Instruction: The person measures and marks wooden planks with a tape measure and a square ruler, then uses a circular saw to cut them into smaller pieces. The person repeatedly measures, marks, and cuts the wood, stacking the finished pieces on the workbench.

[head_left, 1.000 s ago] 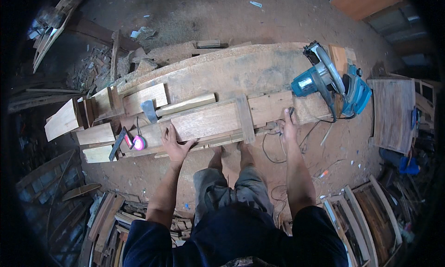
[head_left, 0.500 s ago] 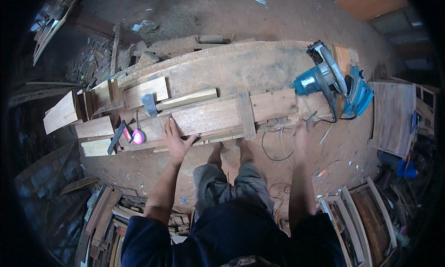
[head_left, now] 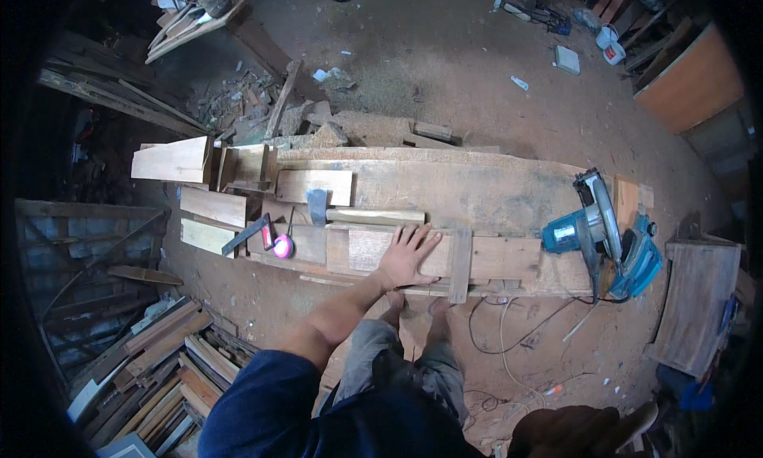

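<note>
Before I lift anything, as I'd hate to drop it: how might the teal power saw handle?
The power saw is probably heavy for its size, given its bulky motor body. It may tilt in the grip, as its parts jut out unevenly. The dark cord beside it could drag or snag.

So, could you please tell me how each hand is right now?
Left hand: open, spread on the wooden board.
Right hand: shadowed; open or closed cannot be told.

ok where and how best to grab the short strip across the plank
Probably pinch the strip by its near end, coming from the near side: it lies crosswise and that end juts past the plank, while the left hand rests just left of it.
</note>
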A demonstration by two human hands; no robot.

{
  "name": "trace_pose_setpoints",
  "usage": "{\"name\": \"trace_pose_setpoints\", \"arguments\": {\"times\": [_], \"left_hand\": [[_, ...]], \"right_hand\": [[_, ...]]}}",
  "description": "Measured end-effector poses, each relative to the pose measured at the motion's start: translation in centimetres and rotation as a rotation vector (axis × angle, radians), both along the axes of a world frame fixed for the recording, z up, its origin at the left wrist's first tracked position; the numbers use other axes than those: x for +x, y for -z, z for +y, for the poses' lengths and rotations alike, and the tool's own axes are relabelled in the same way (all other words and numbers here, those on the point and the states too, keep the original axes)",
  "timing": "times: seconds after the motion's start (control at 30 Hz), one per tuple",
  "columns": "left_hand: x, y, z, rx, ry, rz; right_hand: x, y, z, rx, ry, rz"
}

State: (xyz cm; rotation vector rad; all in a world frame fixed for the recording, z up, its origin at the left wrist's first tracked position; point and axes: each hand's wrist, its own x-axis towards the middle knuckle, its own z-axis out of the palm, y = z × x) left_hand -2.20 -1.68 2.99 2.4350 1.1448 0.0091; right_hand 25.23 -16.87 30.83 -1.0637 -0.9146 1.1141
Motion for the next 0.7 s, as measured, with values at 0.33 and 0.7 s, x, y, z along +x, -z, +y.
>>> {"name": "trace_pose_setpoints", "arguments": {"times": [0.33,0.7], "left_hand": [[0.5,0.1,-0.4,0.033,-0.035,-0.036],[0.2,0.3,-0.2,0.045,-0.035,-0.035]], "right_hand": [[3.5,-0.5,2.9,0.041,-0.06,-0.288],[7.5,-5.8,7.9,0.472,0.039,-0.718]]}}
